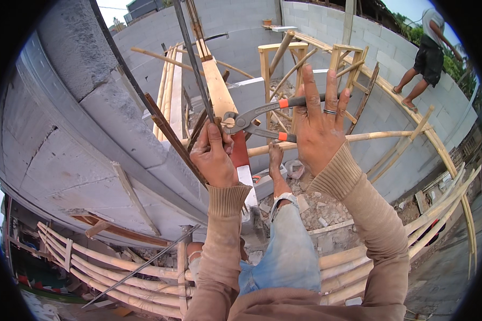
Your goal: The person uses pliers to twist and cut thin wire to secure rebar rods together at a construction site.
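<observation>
In the head view, your left hand (218, 158) comes up from the lower edge, with the wrist almost straight and the back of the hand partly turned to you. Its thumb and fingers are pinching the dark steel rod (195, 61), at the place where the rod goes down behind the thumb. Something thin, like a wire, shows just beside these fingertips, but it is too small to tell its exact path.

Your right hand (322, 131) is higher and to the right, with the forearm bent inward at the elbow. The back of this hand faces you, the fingers are stretched upward and spread, and one finger wears a ring. The pincers (246, 119) lie between your two hands: their head is near the left fingertips, and their orange-and-black handles stand apart and pass under the right hand. The right thumb is hidden, so I cannot tell how firmly this hand grips.

Behind the pincers, a wooden plank (218, 88) leans away from you. Below, your bare foot (276, 159) shows between the arms. At upper right, another person (431, 51) stands on a bamboo pole.
</observation>
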Motion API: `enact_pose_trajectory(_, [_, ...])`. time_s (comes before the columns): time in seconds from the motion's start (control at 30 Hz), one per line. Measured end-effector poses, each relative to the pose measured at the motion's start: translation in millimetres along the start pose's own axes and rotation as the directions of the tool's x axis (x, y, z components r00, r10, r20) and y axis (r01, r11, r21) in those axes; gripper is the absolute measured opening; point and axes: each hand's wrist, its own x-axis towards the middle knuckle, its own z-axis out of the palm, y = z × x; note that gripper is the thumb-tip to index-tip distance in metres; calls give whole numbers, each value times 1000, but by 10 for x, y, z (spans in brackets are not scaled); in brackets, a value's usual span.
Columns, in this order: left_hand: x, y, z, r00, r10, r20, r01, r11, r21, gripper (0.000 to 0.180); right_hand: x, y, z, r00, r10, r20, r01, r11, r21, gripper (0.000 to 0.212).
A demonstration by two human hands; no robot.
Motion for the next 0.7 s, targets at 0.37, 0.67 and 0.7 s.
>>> enact_pose_trajectory(0.37, [-15, -27, 42, 999, 41, -28, -42, 999, -16, 26, -52, -131, 114, 991, 21, -136, -38, 991, -129, 24])
enact_pose_trajectory(0.67, [-29, 19, 41, 999, 40, -20, -40, 999, -22, 25, -51, -215, -30, 994, 80, -79, -87, 992, -87, 34])
enact_pose_trajectory(0.7, [-30, 32, 57, 999, 43, -17, -44, 999, -25, 24, -55, -207, -34, 995, 77, -69, -83, 992, -95, 34])
